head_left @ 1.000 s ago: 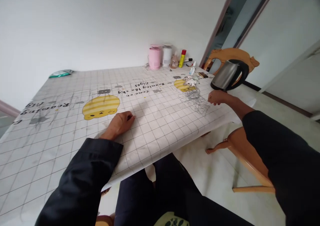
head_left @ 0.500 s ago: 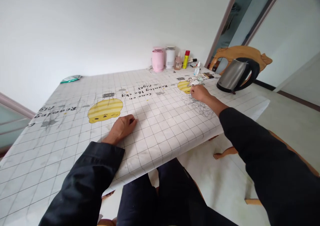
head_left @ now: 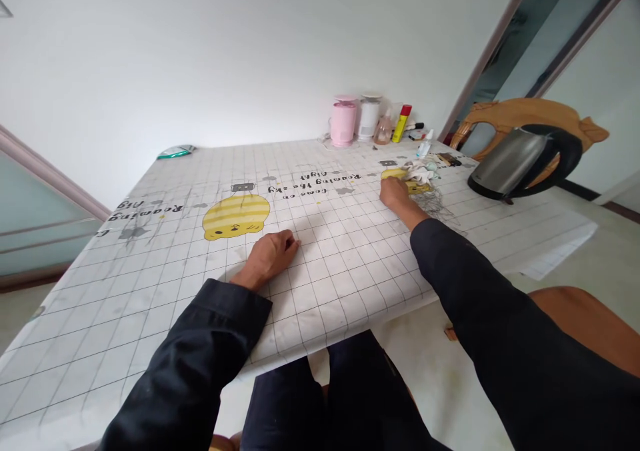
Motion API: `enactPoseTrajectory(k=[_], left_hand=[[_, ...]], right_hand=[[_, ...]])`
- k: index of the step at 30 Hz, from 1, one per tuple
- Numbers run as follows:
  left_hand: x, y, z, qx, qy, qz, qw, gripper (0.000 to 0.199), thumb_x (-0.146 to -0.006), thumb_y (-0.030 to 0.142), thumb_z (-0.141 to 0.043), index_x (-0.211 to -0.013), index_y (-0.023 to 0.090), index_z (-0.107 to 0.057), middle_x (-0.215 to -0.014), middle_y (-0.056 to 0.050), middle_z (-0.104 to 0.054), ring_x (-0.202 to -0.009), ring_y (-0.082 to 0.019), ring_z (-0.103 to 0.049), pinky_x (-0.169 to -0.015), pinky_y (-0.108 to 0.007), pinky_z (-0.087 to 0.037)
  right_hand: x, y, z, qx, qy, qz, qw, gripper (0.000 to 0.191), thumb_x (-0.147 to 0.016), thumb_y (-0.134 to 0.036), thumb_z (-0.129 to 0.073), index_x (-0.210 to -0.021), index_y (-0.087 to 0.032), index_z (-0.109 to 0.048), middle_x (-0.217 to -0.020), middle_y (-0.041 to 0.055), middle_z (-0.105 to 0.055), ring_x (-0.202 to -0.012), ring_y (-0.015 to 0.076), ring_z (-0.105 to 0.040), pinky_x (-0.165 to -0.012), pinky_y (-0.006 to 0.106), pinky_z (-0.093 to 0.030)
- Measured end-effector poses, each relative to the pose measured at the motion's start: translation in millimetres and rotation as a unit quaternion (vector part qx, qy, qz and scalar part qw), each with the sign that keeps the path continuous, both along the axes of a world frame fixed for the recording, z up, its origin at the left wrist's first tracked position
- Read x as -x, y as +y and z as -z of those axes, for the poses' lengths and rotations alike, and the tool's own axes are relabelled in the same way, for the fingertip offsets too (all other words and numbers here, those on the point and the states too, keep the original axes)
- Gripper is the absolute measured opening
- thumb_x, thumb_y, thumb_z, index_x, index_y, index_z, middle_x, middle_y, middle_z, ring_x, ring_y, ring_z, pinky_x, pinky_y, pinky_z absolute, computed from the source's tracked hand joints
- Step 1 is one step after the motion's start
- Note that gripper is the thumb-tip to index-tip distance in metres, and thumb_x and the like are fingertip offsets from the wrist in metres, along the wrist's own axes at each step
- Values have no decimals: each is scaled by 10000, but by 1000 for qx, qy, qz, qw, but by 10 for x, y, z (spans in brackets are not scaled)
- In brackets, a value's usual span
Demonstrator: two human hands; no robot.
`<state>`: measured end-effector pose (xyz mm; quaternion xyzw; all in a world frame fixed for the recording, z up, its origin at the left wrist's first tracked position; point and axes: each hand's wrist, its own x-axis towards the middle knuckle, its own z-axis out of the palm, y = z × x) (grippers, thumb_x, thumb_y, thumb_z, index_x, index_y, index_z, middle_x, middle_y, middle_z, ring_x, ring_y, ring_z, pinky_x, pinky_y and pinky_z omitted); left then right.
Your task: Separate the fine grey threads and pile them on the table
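Note:
My left hand (head_left: 271,256) rests on the checked tablecloth (head_left: 330,284), fingers curled together; whatever it pinches, if anything, is too small to name. Farther right and deeper on the table, my right hand (head_left: 396,196) is closed with its knuckles up, and its fingertips are hidden. Just right of it lies a loose tangle of thin dark thread (head_left: 434,203). Behind the tangle is a crumpled whitish cloth or tissue (head_left: 423,170). A yellow striped balloon print (head_left: 236,216) shows beyond my left hand.
A steel kettle (head_left: 507,161) stands at the right, before a wooden chair (head_left: 540,110). Along the wall are a pink device (head_left: 343,123), a white one (head_left: 369,118), bottles and a yellow can (head_left: 401,124). A green packet (head_left: 176,152) lies at the back left.
The view has turned left, so the scene sits farther right. Relative to the thread tangle, my right hand has moved left, off it. My left hand stays in place on the cloth.

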<state>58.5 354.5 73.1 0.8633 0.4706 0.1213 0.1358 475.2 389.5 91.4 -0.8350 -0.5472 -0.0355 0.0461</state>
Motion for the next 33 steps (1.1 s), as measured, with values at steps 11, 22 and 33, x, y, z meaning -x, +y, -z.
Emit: enactPoseTrajectory(k=[11,22,33], left_hand=[[-16,-29,-41,-23,-196,16,980,231,-1063,343,-602,-911,192,-687,-890,-68,-755,-784,-192,-643,-761,-324,-487],[51,36,-249,159,-571,-39,804,383,-1019,417,-817,-1279,141,-766,-1206,-147,-768,-763,-136,-702,-518,-233,-543],[27,61,-208,174,-620,-33,764,299,-992,436,-863,-1074,150,-837,-906,-60,-738,-645,-109,-636,-513,-248,-550]], right_hand=[[641,-263,-524,-229,405,-120,877,117,-1064,-196,-586,-1050,-177,-700,-1083,143,-817,-913,213,-786,-833,324,-638],[1890,-412,-412,-113,680,-312,654,243,-897,-409,-910,-917,-197,-793,-947,87,-785,-782,203,-726,-741,360,-618],[1990,-510,-131,-128,683,-304,652,299,-911,-485,-909,-987,-219,-797,-845,39,-750,-661,176,-683,-629,341,-570]])
